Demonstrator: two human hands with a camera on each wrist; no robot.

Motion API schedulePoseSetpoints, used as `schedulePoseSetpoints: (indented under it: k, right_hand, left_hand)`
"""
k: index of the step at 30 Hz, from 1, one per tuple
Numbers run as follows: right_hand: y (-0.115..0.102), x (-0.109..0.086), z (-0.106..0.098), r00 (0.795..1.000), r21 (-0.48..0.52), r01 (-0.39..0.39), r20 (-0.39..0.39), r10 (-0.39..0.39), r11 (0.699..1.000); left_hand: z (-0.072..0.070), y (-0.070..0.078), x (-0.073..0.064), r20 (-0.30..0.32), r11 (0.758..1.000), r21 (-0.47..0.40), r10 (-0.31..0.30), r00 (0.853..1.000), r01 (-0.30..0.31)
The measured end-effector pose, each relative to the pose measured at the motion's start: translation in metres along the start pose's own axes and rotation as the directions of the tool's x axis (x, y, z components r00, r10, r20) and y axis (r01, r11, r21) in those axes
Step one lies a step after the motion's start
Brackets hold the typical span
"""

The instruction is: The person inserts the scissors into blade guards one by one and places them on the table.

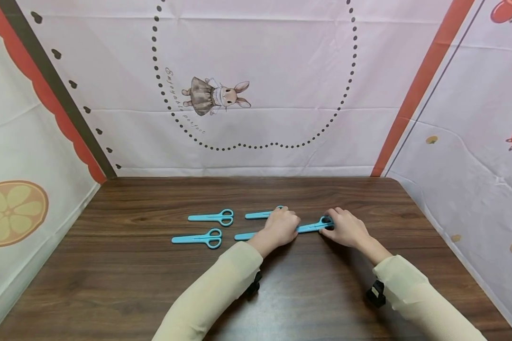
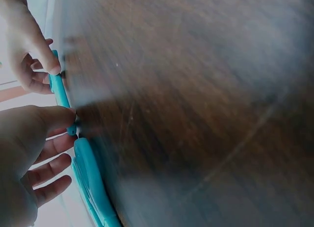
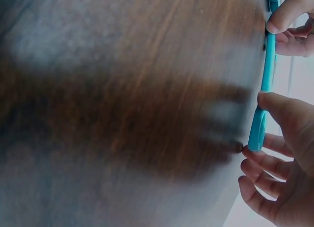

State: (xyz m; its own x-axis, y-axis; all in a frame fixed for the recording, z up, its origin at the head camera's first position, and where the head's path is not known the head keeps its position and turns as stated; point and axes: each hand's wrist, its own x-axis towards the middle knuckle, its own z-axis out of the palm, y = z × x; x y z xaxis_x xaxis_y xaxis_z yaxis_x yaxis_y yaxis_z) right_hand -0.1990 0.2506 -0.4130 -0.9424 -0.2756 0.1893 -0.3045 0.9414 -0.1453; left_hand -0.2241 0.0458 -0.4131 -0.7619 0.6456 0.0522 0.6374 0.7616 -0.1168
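Note:
My right hand (image 1: 345,227) pinches the handle end of light-blue scissors (image 1: 309,228), with the thumb on one side and fingertips on the other. At the tip of the same scissors, my left hand (image 1: 283,225) pinches between thumb and index finger, as the left wrist view shows. The scissors lie low along the tabletop, blade pointing left. Beneath the left wrist is another pair of blue scissors (image 1: 244,236), its handle hidden in the head view; its loops (image 2: 93,183) show close to the left fingers. A further pair (image 1: 258,215) sits just behind that hand, handle partly covered.
Two more blue scissors lie to the left, one farther back (image 1: 202,218) and one nearer (image 1: 189,240), blades pointing left. All rest on a dark wood-grain table (image 1: 123,284). Printed cloth (image 1: 281,61) hangs behind it and along both sides.

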Motion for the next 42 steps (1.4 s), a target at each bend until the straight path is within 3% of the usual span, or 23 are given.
schedulePoseSetpoints:
  k: [7,33,37,42]
  right_hand:
    - [0.001,-0.002,0.0,1.0,-0.011,-0.016,0.014,0.016,1.0]
    - [-0.002,-0.004,-0.007,0.996,0.01,-0.021,0.084,0.021,1.0]
    - [-0.005,-0.004,-0.009,0.999,-0.006,-0.016,0.05,0.016,1.0]
    - [-0.008,-0.003,-0.007,0.999,-0.04,0.018,-0.05,-0.02,0.999]
  left_hand:
    - [0.001,0.004,0.003,0.006,0.999,0.044,0.001,1.0,-0.001]
    - [0.002,0.001,0.001,0.012,0.999,0.015,0.041,0.999,-0.041]
    - [-0.001,-0.004,-0.003,-0.025,0.999,0.004,0.047,0.999,-0.047]
    - [-0.008,-0.009,-0.012,-0.06,0.998,0.026,0.065,0.996,-0.064]
